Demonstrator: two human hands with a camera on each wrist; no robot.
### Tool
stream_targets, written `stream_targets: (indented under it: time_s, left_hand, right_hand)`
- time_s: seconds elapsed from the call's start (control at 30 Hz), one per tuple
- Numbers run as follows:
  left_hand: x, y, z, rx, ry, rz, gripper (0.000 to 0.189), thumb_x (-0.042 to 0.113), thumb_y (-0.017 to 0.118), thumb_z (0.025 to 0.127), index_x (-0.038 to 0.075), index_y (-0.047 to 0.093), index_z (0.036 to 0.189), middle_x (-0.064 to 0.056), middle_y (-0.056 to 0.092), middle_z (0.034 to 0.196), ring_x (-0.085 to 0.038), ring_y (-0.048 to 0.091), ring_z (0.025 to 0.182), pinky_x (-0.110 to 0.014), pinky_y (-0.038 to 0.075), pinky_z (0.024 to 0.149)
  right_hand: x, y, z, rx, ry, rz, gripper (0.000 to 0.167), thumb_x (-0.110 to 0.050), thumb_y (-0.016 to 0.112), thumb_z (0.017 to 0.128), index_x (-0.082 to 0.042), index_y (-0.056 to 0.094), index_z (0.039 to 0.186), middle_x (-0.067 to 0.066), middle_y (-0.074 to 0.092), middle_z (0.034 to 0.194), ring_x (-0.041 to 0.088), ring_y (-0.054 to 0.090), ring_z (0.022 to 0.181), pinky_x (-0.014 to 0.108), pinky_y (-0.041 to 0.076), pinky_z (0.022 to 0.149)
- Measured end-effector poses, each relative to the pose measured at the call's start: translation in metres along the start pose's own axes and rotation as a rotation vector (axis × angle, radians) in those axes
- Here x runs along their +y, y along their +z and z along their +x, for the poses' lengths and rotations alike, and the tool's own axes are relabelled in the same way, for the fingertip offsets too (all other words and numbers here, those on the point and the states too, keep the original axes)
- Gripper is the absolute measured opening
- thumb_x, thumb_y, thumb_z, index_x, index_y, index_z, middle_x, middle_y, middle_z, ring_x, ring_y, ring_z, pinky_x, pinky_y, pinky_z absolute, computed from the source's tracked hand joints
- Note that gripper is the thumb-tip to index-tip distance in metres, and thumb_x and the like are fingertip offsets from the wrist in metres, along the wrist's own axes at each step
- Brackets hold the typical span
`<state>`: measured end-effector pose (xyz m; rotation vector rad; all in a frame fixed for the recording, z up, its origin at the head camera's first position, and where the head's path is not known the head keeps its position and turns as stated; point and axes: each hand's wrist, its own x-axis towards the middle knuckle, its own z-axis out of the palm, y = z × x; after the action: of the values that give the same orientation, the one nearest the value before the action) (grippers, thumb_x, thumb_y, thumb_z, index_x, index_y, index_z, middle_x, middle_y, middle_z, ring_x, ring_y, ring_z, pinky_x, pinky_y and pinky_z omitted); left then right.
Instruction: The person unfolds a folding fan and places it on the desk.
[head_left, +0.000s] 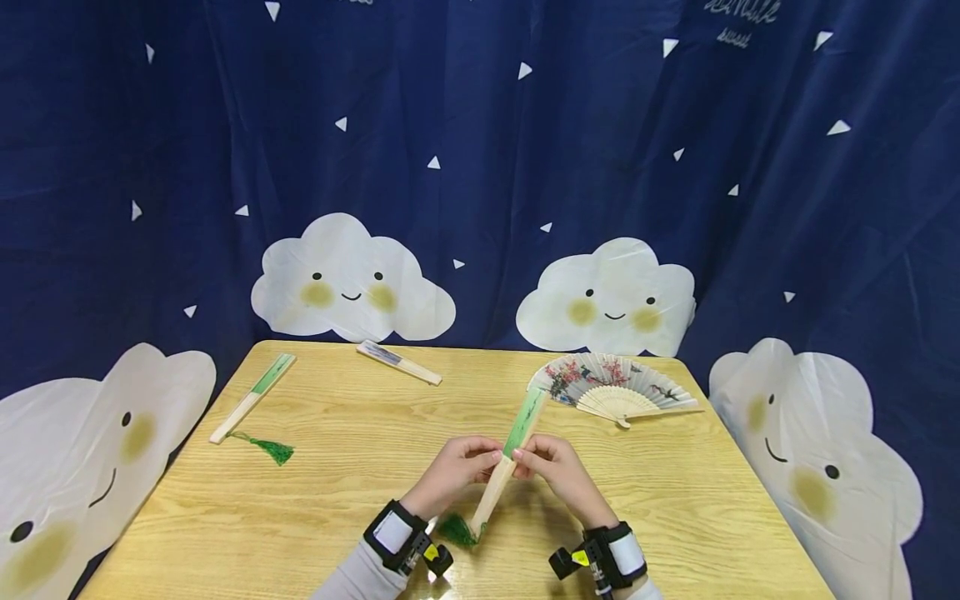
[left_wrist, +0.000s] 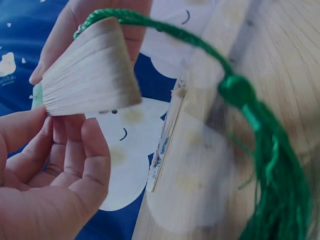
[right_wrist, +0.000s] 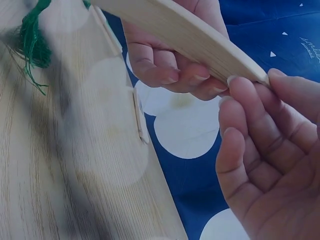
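Both hands hold a folded hand fan with a green leaf, bare wooden ribs and a green tassel at its lower end. It is tilted, green end up and away, over the near middle of the table. My left hand pinches it from the left between thumb and fingers, around its middle. From the right, my right hand pinches it at about the same height. In the left wrist view the fan's rib ends spread slightly, and the tassel hangs off its cord.
Another folded green fan with a tassel lies on the table's left. A folded dark-patterned fan lies at the back. At back right a flower-painted fan is spread out. A blue curtain with clouds surrounds the wooden table.
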<state>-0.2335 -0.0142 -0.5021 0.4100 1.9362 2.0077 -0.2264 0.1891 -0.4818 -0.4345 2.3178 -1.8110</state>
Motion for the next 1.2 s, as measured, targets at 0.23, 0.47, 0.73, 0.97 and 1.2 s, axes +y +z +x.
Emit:
stream_targets:
  time_s: [0.23, 0.47, 0.73, 0.97, 1.2]
  left_hand:
    - [-0.002, 0.002, 0.0, 0.001, 0.123, 0.144, 0.027, 0.014, 0.059, 0.097, -0.004, 0.065, 0.115, -0.021, 0.069, 0.111, -0.009, 0.067, 0.085, -0.03, 0.059, 0.078]
    - [0.0, 0.004, -0.003, 0.049, 0.229, 0.284, 0.022, 0.014, 0.063, 0.095, -0.002, 0.067, 0.109, -0.017, 0.072, 0.103, -0.011, 0.067, 0.084, -0.021, 0.057, 0.073]
    - [0.002, 0.006, -0.006, 0.145, 0.324, 0.431, 0.012, 0.015, 0.069, 0.09, 0.006, 0.071, 0.096, -0.007, 0.073, 0.088, -0.002, 0.06, 0.076, -0.018, 0.051, 0.068]
    - [0.003, 0.007, -0.008, 0.166, 0.336, 0.457, 0.008, 0.015, 0.067, 0.092, 0.007, 0.069, 0.093, -0.007, 0.071, 0.087, -0.003, 0.061, 0.073, -0.017, 0.05, 0.064]
    - [0.011, 0.008, -0.013, 0.247, 0.283, 0.403, 0.008, 0.011, 0.067, 0.092, 0.006, 0.068, 0.097, -0.009, 0.071, 0.085, -0.002, 0.059, 0.07, -0.016, 0.047, 0.064]
  right_hand:
    - [0.003, -0.002, -0.003, -0.01, -0.004, -0.007, 0.033, -0.021, 0.063, 0.094, 0.011, 0.062, 0.088, -0.008, 0.067, 0.072, 0.008, 0.061, 0.071, 0.03, 0.053, 0.071]
    - [0.005, -0.004, -0.006, -0.008, -0.03, -0.01, 0.029, -0.019, 0.063, 0.094, 0.009, 0.063, 0.087, 0.013, 0.07, 0.078, 0.01, 0.061, 0.07, 0.03, 0.054, 0.068]
    - [0.006, -0.004, -0.006, -0.024, -0.063, -0.023, 0.025, -0.015, 0.06, 0.096, 0.008, 0.065, 0.086, 0.026, 0.068, 0.082, 0.018, 0.063, 0.069, 0.03, 0.055, 0.066]
    - [0.005, -0.006, -0.008, 0.02, -0.021, -0.063, 0.029, -0.021, 0.064, 0.094, 0.006, 0.063, 0.085, 0.018, 0.069, 0.08, 0.017, 0.064, 0.071, 0.03, 0.054, 0.069]
    - [0.011, -0.012, -0.01, 0.113, 0.036, -0.032, 0.031, -0.021, 0.064, 0.094, 0.008, 0.063, 0.086, 0.009, 0.07, 0.075, 0.012, 0.064, 0.068, 0.033, 0.056, 0.068]
